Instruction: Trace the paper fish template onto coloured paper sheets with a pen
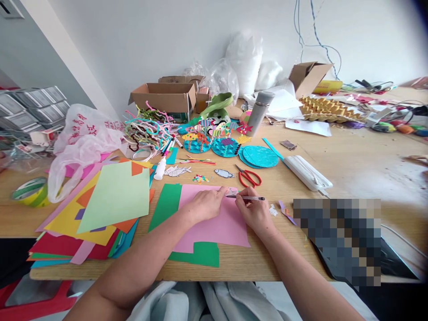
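Observation:
My right hand (256, 213) grips a thin pen (249, 198), its tip pointing left onto a small paper cutout (231, 192) at the top right corner of a pink sheet (217, 227). My left hand (204, 204) rests on the pink sheet with fingers curled, its fingertips pressing the cutout down. The pink sheet lies over a green sheet (167, 203) on the wooden table (351, 165).
Red-handled scissors (249, 177) lie just beyond my hands. A stack of coloured paper (100, 209) sits left, tape rolls (30, 191) further left. Teal paper discs with fish (234, 149), pipe cleaners (147, 129), a white glue bottle (161, 168), cardboard boxes (163, 96) and a grey flask (260, 111) stand behind.

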Demonstrator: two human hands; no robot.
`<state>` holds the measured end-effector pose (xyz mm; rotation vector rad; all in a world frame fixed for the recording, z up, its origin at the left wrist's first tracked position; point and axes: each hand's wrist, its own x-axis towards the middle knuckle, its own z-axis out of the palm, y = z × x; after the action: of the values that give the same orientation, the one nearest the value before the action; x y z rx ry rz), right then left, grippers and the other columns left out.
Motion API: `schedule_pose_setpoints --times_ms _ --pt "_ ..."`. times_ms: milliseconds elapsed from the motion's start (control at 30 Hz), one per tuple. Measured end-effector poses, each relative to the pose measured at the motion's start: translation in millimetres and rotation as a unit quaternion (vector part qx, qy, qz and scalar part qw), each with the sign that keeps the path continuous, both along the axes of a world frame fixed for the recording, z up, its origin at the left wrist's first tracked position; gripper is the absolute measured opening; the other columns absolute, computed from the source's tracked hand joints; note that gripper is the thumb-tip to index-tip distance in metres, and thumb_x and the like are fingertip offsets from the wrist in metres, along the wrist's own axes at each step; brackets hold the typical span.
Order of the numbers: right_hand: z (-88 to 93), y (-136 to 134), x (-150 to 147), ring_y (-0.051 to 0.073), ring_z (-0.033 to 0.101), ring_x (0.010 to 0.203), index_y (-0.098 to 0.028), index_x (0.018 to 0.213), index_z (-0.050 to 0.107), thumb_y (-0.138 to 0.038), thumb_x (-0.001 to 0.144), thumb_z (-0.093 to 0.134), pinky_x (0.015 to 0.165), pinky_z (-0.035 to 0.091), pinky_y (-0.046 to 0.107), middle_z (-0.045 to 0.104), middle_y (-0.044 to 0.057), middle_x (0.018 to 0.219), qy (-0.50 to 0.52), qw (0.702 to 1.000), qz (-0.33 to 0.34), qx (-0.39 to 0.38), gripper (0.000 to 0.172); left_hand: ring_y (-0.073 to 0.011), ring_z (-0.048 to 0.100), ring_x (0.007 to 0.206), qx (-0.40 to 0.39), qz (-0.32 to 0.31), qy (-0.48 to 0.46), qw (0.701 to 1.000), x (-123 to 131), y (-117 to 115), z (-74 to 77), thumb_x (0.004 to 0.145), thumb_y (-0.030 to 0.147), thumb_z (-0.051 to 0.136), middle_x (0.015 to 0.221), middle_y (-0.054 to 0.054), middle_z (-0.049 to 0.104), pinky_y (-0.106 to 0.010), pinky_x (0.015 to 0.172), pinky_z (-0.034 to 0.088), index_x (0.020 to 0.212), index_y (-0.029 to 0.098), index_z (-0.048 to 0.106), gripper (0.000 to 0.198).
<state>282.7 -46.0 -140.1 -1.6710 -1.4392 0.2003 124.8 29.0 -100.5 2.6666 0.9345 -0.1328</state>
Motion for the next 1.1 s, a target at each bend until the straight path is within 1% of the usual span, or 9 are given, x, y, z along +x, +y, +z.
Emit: schedule_pose_setpoints --times_ms 267,400,533,667,800,967,1100 --pt "-1.0 -0.3 1.2 0.011 0.046 0.043 -0.023 0.070 0.049 -0.030 0.081 0.051 0.045 0.037 0.023 0.052 -0.005 0.053 0.009 1.000 0.001 -0.004 0.013 -0.0278 0.068 0.089 -0.001 -0.003 -0.001 1.000 -0.7 -0.9 -0.8 0.084 0.010 0.037 0.102 -0.008 0.069 -0.035 0.072 0.051 0.136 0.027 0.032 0.055" --pt "2.1 0.5 0.0 0.012 0.048 0.044 -0.023 0.069 0.048 -0.030 0.080 0.050 0.046 0.038 0.024 0.054 -0.004 0.053 0.004 1.000 -0.002 -0.004 0.013 -0.0280 0.068 0.089 0.001 -0.002 0.006 1.000 0.1 -0.6 -1.7 0.085 0.011 0.037 0.101 -0.008 0.069 -0.036 0.074 0.051 0.136 0.027 0.032 0.054" --pt "6.7 2.6 -2.2 0.013 0.051 0.045 -0.024 0.069 0.047 -0.031 0.079 0.049 0.048 0.039 0.024 0.055 -0.003 0.053 -0.008 1.000 -0.013 -0.020 0.013 -0.0287 0.068 0.089 0.014 -0.011 0.004 1.000 0.0 -0.2 -2.8 0.085 0.011 0.037 0.098 -0.008 0.069 -0.037 0.074 0.051 0.134 0.025 0.034 0.051" --pt "8.9 4.8 -4.0 0.012 0.050 0.044 -0.023 0.068 0.046 -0.028 0.077 0.049 0.047 0.036 0.024 0.054 -0.004 0.053 -0.022 0.999 -0.018 -0.016 0.011 -0.0292 0.068 0.091 0.014 -0.017 -0.001 1.000 -0.5 -0.2 -1.8 0.086 0.011 0.036 0.103 -0.009 0.068 -0.038 0.074 0.051 0.133 0.025 0.034 0.049" --pt "7.7 6.0 -5.4 0.012 0.051 0.046 -0.024 0.069 0.044 -0.027 0.076 0.050 0.048 0.036 0.024 0.054 -0.004 0.054 -0.024 1.000 -0.009 -0.012 0.010 -0.0288 0.067 0.095 0.008 -0.016 0.008 1.000 -0.2 -0.5 -1.4 0.086 0.011 0.037 0.107 -0.010 0.067 -0.038 0.076 0.051 0.134 0.025 0.032 0.050" --pt "4.8 6.8 -5.4 0.013 0.051 0.048 -0.024 0.070 0.044 -0.028 0.076 0.050 0.049 0.036 0.024 0.054 -0.003 0.055 -0.015 1.000 0.007 -0.026 0.010 -0.0292 0.067 0.093 0.017 -0.021 0.003 1.000 -0.7 -0.1 -4.1 0.086 0.010 0.036 0.105 -0.010 0.067 -0.038 0.075 0.051 0.136 0.024 0.029 0.053" --pt "4.4 7.0 -4.5 0.012 0.050 0.048 -0.023 0.069 0.045 -0.028 0.077 0.050 0.049 0.036 0.024 0.053 -0.004 0.055 0.015 0.999 0.011 -0.037 0.010 -0.0295 0.067 0.095 0.013 -0.025 -0.002 1.000 -1.1 0.7 -5.4 0.087 0.011 0.035 0.108 -0.011 0.067 -0.039 0.075 0.051 0.137 0.022 0.029 0.052"
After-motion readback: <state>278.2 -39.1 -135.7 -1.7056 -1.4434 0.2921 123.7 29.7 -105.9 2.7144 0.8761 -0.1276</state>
